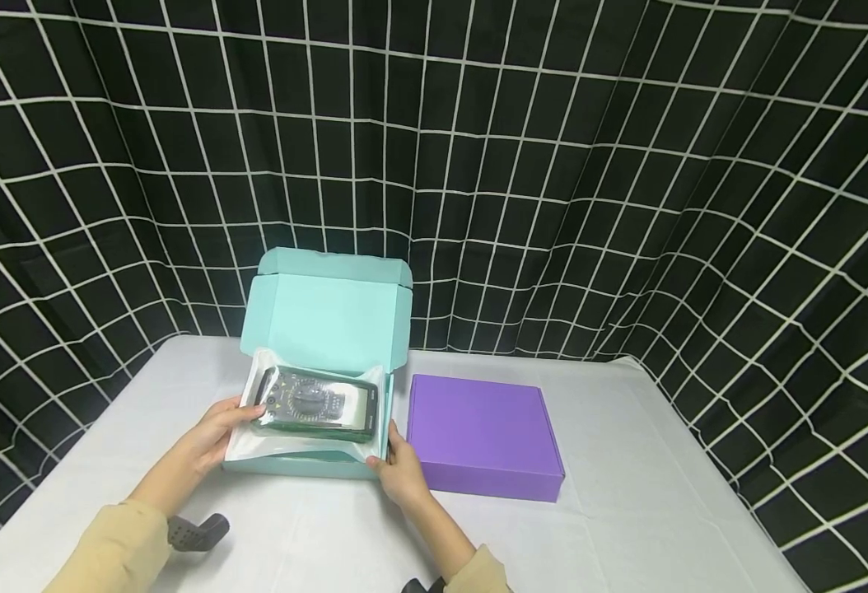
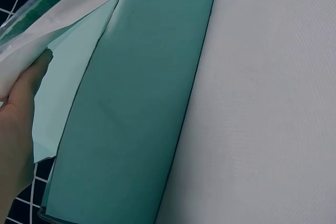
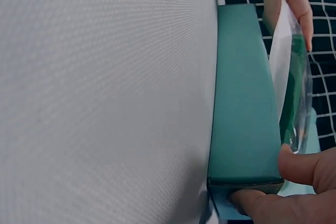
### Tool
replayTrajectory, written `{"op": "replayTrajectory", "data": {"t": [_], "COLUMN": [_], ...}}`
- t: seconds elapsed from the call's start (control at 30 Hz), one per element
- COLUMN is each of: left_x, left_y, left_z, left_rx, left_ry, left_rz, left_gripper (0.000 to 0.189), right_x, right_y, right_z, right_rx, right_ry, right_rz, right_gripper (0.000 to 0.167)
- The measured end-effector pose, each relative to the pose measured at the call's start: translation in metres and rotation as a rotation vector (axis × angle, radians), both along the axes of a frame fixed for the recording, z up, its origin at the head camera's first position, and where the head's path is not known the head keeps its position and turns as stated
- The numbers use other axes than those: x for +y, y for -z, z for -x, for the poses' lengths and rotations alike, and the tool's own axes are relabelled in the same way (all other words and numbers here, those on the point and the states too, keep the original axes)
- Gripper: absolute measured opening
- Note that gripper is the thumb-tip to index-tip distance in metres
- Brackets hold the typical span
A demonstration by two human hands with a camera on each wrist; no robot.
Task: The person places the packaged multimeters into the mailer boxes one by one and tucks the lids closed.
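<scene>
A multimeter (image 1: 311,402) lies in a clear-fronted bag with a white back (image 1: 256,445), over an open teal box (image 1: 301,468) whose lid (image 1: 333,317) stands raised behind it. My left hand (image 1: 207,435) pinches the bag's left end, which is lifted at a tilt above the box in the right wrist view. At the box's front right corner, my right hand (image 1: 404,473) grips the box wall, its thumb (image 3: 296,165) by the bag's lower edge and its fingers against the outer side. The bag hides the inside of the box.
A closed purple box (image 1: 486,436) sits just right of the teal box, close to my right hand. Both boxes are on a white-covered table (image 1: 627,511). Black curtains with a white grid (image 1: 508,165) surround the back and sides.
</scene>
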State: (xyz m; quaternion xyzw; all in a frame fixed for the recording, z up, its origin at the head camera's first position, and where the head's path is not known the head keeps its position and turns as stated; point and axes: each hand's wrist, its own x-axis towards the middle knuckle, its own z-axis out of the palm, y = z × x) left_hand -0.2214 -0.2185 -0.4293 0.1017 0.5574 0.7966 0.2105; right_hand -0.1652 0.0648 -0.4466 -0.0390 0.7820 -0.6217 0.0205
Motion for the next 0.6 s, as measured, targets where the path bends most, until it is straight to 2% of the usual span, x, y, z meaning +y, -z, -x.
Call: {"op": "replayTrajectory", "data": {"t": [0.33, 0.6], "left_x": [0.002, 0.006], "left_y": [0.003, 0.0], "left_z": [0.006, 0.013], "left_rx": [-0.039, -0.083], "left_ry": [0.007, -0.008], "left_rz": [0.027, 0.094], "left_gripper": [0.074, 0.074], "right_x": [0.0, -0.001], "right_y": [-0.003, -0.002], "right_z": [-0.001, -0.001], "right_rx": [-0.011, -0.001], "right_ry": [0.008, 0.007], "right_rz": [0.007, 0.009], "right_gripper": [0.07, 0.069]}}
